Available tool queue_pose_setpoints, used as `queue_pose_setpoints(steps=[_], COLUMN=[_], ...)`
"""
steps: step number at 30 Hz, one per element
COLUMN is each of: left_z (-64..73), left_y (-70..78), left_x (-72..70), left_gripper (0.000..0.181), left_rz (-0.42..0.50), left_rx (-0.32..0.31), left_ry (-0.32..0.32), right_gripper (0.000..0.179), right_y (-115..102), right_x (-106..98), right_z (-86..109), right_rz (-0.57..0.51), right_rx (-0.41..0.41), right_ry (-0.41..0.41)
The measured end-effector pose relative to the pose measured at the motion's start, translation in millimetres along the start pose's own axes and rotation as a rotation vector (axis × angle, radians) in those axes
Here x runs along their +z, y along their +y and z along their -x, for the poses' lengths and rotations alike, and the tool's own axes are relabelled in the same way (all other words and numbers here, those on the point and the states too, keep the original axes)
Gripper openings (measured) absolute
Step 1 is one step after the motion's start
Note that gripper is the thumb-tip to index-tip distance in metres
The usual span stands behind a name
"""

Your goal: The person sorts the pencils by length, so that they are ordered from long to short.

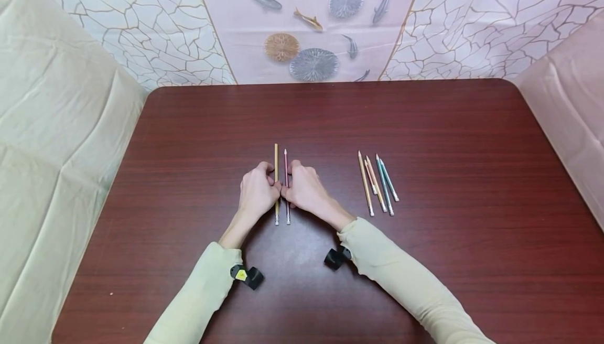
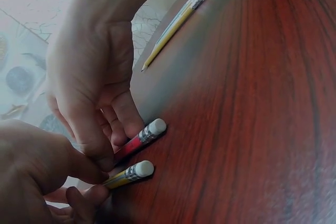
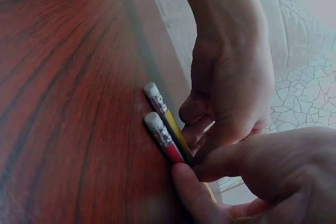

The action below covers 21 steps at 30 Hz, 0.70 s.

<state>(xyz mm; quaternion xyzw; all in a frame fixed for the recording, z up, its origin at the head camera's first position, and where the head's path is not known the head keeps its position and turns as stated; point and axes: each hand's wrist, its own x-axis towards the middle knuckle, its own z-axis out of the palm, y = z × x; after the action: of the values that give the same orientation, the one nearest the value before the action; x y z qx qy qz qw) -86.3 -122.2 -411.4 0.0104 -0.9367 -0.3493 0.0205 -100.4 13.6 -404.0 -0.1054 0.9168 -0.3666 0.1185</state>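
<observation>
Two pencils lie side by side on the table, nearly parallel, with their eraser ends toward me. My left hand (image 1: pixel 257 192) pinches the yellow pencil (image 1: pixel 276 154) between thumb and fingers around its middle. Just right of it, my right hand (image 1: pixel 306 189) grips the red pencil (image 1: pixel 286 161) in the same way, the two thumbs almost meeting between the shafts. The yellow one reaches a little farther from me, and its far end looks blunt, while the red one has a sharpened tip. In the left wrist view, white erasers and silver ferrules stick out past the fingers on the yellow pencil (image 2: pixel 121 179) and the red pencil (image 2: pixel 132 144).
To the right of my hands several more pencils (image 1: pixel 365 186) lie in a loose group, some yellow or tan and some teal, points away from me. The dark red wooden table (image 1: pixel 448 124) meets patterned cloth (image 1: pixel 311 45) at its back edge and pale cloth at both sides.
</observation>
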Motion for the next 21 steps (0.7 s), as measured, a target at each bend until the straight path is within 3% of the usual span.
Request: queue_pose_setpoints(steps=[21], left_z=[2.2], left_y=[0.2], left_x=[-2.3], left_gripper=[0.033], left_rz=[0.001], left_rx=[-0.008], left_ry=[-0.003], right_gripper=[0.039], right_y=[-0.2], right_x=[0.4], right_z=[1.3], right_rz=[-0.004], right_rx=[-0.008], right_ry=[0.007])
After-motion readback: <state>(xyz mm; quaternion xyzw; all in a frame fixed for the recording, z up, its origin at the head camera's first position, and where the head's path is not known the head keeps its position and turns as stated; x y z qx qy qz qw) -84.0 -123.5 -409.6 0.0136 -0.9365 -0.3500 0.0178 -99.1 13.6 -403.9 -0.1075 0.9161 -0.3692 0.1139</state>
